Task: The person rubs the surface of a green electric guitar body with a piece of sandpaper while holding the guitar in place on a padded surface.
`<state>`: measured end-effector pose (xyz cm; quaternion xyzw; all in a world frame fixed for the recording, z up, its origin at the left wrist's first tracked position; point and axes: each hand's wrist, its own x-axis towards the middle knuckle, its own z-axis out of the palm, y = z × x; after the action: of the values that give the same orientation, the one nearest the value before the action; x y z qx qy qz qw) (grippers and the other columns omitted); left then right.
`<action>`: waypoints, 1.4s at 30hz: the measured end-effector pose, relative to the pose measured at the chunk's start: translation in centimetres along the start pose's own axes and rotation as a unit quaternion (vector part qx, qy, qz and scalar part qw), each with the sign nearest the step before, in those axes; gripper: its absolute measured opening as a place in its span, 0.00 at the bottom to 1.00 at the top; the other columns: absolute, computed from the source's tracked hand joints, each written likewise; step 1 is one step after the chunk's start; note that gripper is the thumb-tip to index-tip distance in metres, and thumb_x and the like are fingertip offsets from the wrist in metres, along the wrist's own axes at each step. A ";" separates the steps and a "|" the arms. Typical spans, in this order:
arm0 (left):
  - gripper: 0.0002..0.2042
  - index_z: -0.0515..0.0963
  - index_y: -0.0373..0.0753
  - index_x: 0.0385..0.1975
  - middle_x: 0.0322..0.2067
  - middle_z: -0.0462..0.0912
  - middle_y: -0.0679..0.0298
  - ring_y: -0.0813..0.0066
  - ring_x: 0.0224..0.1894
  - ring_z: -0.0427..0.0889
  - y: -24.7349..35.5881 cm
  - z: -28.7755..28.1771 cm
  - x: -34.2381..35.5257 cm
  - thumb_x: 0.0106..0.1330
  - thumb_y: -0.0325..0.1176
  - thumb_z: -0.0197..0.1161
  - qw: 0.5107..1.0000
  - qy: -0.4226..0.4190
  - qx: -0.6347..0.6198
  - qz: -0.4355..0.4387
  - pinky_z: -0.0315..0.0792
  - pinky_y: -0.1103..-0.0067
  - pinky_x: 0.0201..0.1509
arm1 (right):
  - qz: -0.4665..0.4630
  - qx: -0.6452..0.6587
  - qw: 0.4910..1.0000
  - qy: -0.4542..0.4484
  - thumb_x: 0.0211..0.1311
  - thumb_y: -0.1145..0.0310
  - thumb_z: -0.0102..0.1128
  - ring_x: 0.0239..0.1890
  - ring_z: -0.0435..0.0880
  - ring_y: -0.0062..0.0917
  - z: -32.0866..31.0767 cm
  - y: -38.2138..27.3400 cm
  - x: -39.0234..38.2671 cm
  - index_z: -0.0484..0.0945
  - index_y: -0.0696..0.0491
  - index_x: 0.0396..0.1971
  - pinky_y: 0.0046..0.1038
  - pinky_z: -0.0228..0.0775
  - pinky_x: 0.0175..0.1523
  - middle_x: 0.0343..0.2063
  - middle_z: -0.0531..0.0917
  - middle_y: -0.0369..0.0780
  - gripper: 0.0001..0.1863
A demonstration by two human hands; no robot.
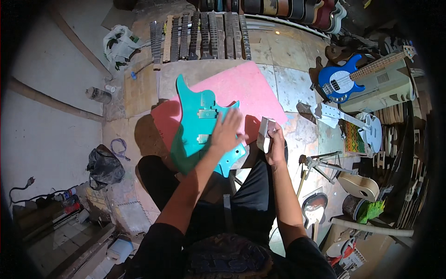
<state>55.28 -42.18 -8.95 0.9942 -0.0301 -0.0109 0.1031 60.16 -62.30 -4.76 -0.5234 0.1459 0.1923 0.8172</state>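
A teal electric guitar body [188, 125] lies in front of me on a pink sheet [260, 88], its bare pickup cavities facing up. My left hand [226, 129] is over the right part of the body, fingers stretched out and slightly blurred. Whether the palm presses on the surface is hard to tell. To the right of the body, my right hand [277, 146] grips a small rectangular block [265, 134] with pale sides, held up on edge and apart from the guitar body.
Several guitar necks [204, 37] stand in a row at the far side. On the right are a blue bass guitar [341, 81], a white guitar [369, 132] and a metal stand [320, 165]. A black plastic bag [106, 166] lies on the left floor, near a purple cord [120, 149].
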 end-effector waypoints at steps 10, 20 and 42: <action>0.38 0.63 0.37 0.75 0.77 0.59 0.54 0.58 0.81 0.50 6.0 0.5 -9.3 0.73 0.59 0.53 0.984 -0.029 0.021 0.175 0.43 0.56 0.82 | -0.019 0.018 1.000 -0.005 0.70 0.68 0.51 0.51 0.82 0.27 -0.6 0.1 0.2 0.69 0.49 0.66 0.32 0.80 0.54 0.52 0.82 0.39 0.24; 0.41 0.59 0.31 0.75 0.78 0.55 0.48 0.56 0.81 0.51 -3.7 0.5 2.3 0.72 0.57 0.53 0.991 0.086 0.035 -0.092 0.47 0.51 0.80 | 0.007 0.008 1.000 -0.024 0.71 0.67 0.51 0.48 0.84 0.27 -0.6 0.2 0.8 0.70 0.49 0.65 0.32 0.80 0.51 0.50 0.82 0.39 0.23; 0.40 0.60 0.30 0.75 0.77 0.57 0.47 0.49 0.80 0.52 -1.1 -0.5 -4.1 0.73 0.55 0.56 0.991 0.075 -0.009 -0.108 0.47 0.51 0.81 | 0.019 -0.004 0.999 -0.025 0.69 0.66 0.53 0.53 0.82 0.27 0.0 -0.4 0.1 0.72 0.48 0.64 0.32 0.77 0.56 0.52 0.81 0.38 0.24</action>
<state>51.30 -40.77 -8.60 0.9886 0.0852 0.0528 0.1124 60.43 -62.43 -4.47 -0.5188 0.1342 0.2217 0.8147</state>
